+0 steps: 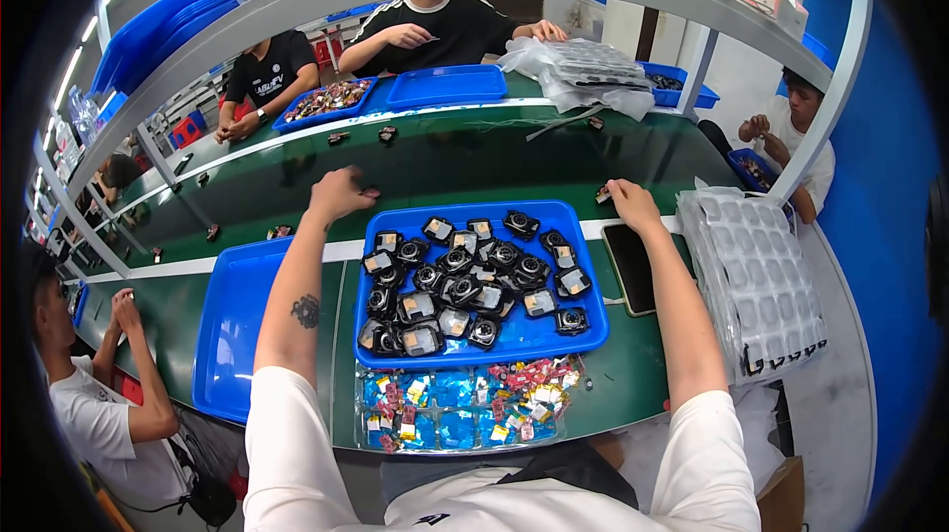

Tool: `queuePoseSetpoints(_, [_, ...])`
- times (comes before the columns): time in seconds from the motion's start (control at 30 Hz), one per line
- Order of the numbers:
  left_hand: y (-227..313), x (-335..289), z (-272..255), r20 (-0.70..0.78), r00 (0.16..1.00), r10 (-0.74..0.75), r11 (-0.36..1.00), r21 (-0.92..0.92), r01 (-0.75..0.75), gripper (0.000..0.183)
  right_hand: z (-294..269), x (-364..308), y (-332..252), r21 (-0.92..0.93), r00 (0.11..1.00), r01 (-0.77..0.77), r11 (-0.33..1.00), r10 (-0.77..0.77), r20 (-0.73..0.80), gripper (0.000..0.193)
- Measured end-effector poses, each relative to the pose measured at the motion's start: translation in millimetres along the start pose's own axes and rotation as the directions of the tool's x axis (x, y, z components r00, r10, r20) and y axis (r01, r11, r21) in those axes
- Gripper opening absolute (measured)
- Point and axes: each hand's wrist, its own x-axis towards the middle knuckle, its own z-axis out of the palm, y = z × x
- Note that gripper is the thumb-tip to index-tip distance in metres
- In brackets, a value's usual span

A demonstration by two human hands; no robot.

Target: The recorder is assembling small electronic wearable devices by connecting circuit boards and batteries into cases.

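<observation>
Hands spread wide over a glossy green worktop (474, 164), a worker in a white T-shirt (297, 453) reaches past a rectangular blue plastic tray (590, 327) heaped with squarish black modules (457, 290). At the left hand's (338, 194) fingertips, a small reddish piece (370, 193); at the right hand's (633, 206), a small brownish piece (602, 196). Just below the right hand lies a flat dark-screened phone (630, 270); farther right, we see stacked whitish moulded plastic trays (756, 280).

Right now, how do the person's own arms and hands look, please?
The left hand and right hand are ungloved. The white fabric sleeves are short and loose. A dark, rounded tattoo marks the left forearm; the right forearm shows no clear marking.
</observation>
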Motion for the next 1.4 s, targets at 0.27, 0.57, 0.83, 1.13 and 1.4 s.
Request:
queuePoseSetpoints(0.27, [45.6, 24.0, 29.1, 0.137, 0.938, 0.32, 0.945, 0.029, -0.326, 0.077, 14.4, 9.5, 12.8, 0.065, 0.999, 0.006, 0.998, -0.003, -0.041, 0.042])
queuePoseSetpoints(0.57, [59.7, -23.9, -4.0, -0.197, 0.917, 0.347, 0.88, -0.271, -0.391, 0.051, 18.5, 6.2, -5.7, -0.173, 0.977, 0.194, 0.966, -0.206, -0.06, 0.034])
queuePoseSetpoints(0.83, [94.8, -93.8, -47.9, -0.3, 0.885, 0.355, 0.775, -0.434, -0.458, 0.029, 3.3, -4.2, -27.5, -0.176, 0.93, 0.28, 0.944, -0.312, -0.194, 0.03])
queuePoseSetpoints(1.13, [155.8, -126.9, -80.6, -0.358, 0.695, 0.623, 0.606, -0.34, -0.719, 0.025, -32.3, -187.8, -157.5, 0.35, 0.49, 0.751, 0.56, -0.828, 0.272, 0.017])
queuePoseSetpoints(1.4, [156.7, -137.8, -88.2, -0.35, 0.641, 0.683, 0.498, -0.42, -0.759, 0.02, -28.5, -218.4, -157.8, 0.156, 0.479, 0.794, 0.588, -0.763, 0.435, 0.02])
